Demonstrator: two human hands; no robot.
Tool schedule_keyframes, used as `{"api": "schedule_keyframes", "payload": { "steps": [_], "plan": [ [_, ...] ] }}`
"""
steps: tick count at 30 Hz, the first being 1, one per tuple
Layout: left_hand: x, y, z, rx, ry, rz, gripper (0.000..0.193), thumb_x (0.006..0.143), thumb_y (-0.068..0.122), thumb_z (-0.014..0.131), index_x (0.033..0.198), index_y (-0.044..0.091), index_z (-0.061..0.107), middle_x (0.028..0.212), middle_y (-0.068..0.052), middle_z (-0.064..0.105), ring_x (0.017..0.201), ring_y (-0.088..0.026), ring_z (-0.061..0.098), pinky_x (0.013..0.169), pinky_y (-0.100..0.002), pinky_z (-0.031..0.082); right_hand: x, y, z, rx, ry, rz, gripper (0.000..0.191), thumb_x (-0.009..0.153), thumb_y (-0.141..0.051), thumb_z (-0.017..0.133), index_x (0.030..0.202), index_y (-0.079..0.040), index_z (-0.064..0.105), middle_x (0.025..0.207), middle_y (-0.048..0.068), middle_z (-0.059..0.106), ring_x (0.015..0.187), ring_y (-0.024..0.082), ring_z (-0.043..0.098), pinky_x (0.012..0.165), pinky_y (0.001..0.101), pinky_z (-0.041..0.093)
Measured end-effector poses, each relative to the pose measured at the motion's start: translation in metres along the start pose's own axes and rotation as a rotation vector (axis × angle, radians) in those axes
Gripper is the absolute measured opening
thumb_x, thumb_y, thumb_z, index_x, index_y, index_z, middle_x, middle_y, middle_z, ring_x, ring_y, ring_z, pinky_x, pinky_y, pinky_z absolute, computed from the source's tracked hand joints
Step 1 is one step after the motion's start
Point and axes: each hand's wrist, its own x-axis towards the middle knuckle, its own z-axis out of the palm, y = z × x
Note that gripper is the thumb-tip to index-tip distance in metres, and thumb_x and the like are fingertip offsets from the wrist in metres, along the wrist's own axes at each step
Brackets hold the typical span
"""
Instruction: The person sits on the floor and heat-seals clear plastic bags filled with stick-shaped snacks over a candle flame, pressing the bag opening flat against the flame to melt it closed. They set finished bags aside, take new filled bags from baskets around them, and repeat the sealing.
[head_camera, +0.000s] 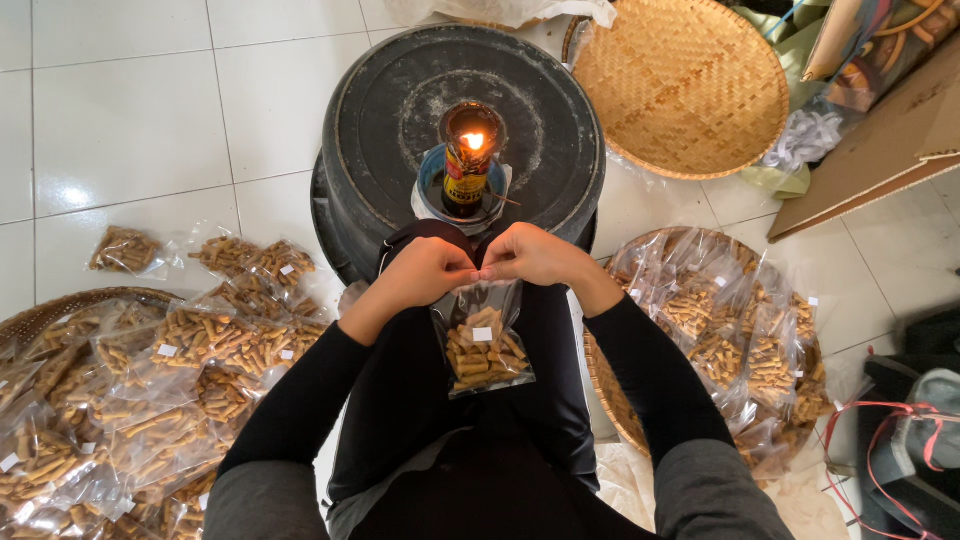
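Two hands, left hand (425, 272) and right hand (535, 255), pinch the top edge of a clear snack bag (484, 345) taut between them, just below the bottle lamp's flame (472, 141), filled bags (150, 390) piled to the left, more in a tray (745, 340) to the right

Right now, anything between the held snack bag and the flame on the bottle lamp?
Nothing visible. Left hand and right hand pinch the top of the clear snack bag just below the bottle lamp. Open air lies between the bag's top and the flame.
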Motion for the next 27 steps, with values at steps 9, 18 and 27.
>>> {"api": "schedule_keyframes", "payload": {
  "steps": [9, 18, 27],
  "plan": [
    [-0.02, 0.0, -0.002, -0.072, 0.061, 0.027, 0.018, 0.085, 0.029, 0.076, 0.092, 0.013, 0.081, 0.07, -0.005, 0.074, 0.059, -0.016, 0.068, 0.059, -0.03, 0.051, -0.012, -0.013, 0.01, -0.133, 0.097, -0.142, 0.013, 0.087, -0.016, 0.078, 0.09, -0.003, 0.077, 0.072, -0.001, 0.071, 0.067, 0.005, 0.063, 0.063, 0.0248, 0.051],
    [-0.029, 0.013, 0.01, -0.021, 0.214, 0.17, 0.015, 0.085, 0.024, 0.076, 0.093, 0.012, 0.08, 0.073, -0.009, 0.073, 0.062, -0.023, 0.069, 0.058, -0.034, 0.051, -0.034, -0.032, 0.011, -0.231, 0.147, -0.208, 0.013, 0.088, -0.017, 0.075, 0.093, -0.005, 0.076, 0.081, 0.002, 0.07, 0.072, 0.01, 0.064, 0.064, 0.0265, 0.051],
    [-0.041, 0.015, 0.008, -0.021, 0.211, 0.298, 0.013, 0.086, 0.021, 0.076, 0.09, 0.01, 0.08, 0.074, -0.009, 0.073, 0.066, -0.024, 0.071, 0.059, -0.033, 0.053, -0.04, -0.027, 0.021, -0.195, 0.112, -0.437, 0.008, 0.09, -0.012, 0.073, 0.089, -0.004, 0.074, 0.077, 0.004, 0.062, 0.068, 0.015, 0.06, 0.058, 0.0304, 0.046]
  ]
}}
